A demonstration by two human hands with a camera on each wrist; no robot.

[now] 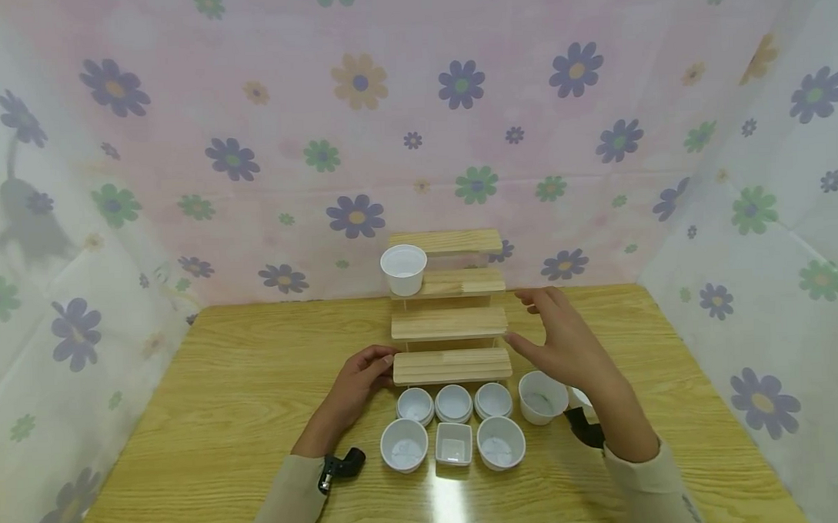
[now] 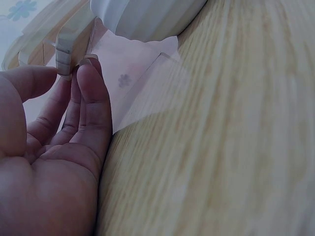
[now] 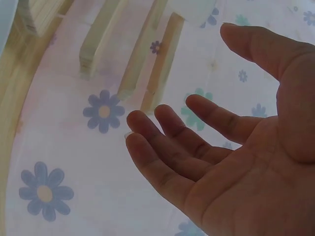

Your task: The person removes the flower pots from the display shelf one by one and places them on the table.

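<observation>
A stepped wooden display stand (image 1: 452, 366) with several pale shelf boards stands on the table against the patterned backdrop. My left hand (image 1: 361, 377) pinches the left end of its lowest board; in the left wrist view the thumb and fingers (image 2: 93, 81) close on the board's end (image 2: 74, 42). My right hand (image 1: 567, 341) hovers by the stand's right side, thumb and fingers spread with nothing between them. The right wrist view shows its palm and relaxed fingers beside the board ends (image 3: 127, 86). One white cup (image 1: 404, 270) sits at the left of an upper board.
Before the stand are three small round white bowls (image 1: 454, 403), two larger white cups (image 1: 404, 445) (image 1: 501, 443) and a square white dish (image 1: 454, 445) between them. Another cup (image 1: 542, 398) stands at their right, beside a white item (image 1: 580, 398) partly behind my right wrist.
</observation>
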